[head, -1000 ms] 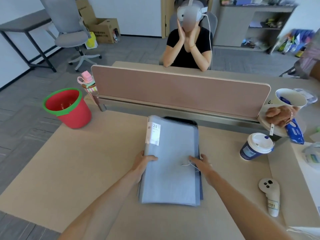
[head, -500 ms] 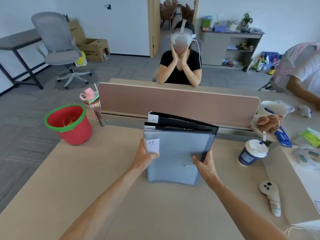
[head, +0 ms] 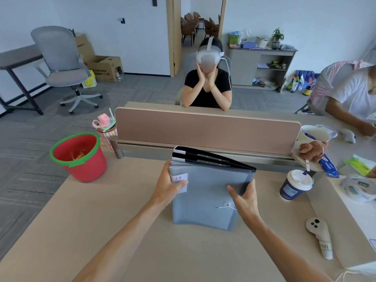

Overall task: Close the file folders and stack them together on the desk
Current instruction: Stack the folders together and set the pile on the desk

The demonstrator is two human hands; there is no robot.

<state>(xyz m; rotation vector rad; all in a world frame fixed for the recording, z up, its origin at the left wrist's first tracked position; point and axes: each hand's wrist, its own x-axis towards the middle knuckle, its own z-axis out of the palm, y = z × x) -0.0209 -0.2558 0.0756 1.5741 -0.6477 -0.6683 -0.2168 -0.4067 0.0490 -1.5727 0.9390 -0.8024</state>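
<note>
A stack of closed file folders stands upright on its lower edge in the middle of the beige desk. The nearest folder is grey-blue with a string clasp and a white label reading 20; black folders show behind it at the top. My left hand grips the stack's left edge, thumb over the label. My right hand holds the right edge, fingers wrapped behind it.
A red bucket with a green rim sits at the desk's left corner. A pink divider panel runs behind the folders. A lidded paper cup and a white controller lie to the right. Two people sit beyond the divider.
The folder stack lay flat on the desk under both hands a second ago. Both hands have since tipped it up onto its lower edge, and my view has tilted upward.
</note>
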